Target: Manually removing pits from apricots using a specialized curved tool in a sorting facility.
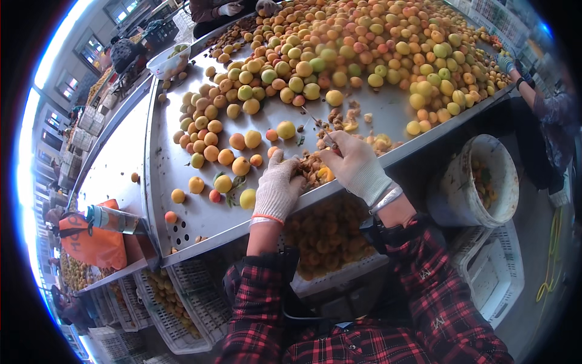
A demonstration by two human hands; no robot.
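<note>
My right hand [352,166], in a light knitted glove, is closed around the handle of a small knife [320,127], its thin blade pointing up and left over the table. Beside it my gloved left hand [277,186] rests at the table's near edge, its fingertips by a heap of apricot pits and scraps [311,169]; whether it grips anything is hidden. Loose apricots [241,166] lie left of that hand on the metal table [273,119]. Farther back spreads a large pile of apricots [345,41]. Green leaves [231,191] lie among the near fruit.
Below the table edge is a crate [338,275] of apricot pieces. A white bucket [493,150] with scraps stands at the right, above a plastic crate [495,273]. A bottle [116,219] and orange bag [93,241] lie left. Co-workers' gloved hands [231,8] are at the far side and right.
</note>
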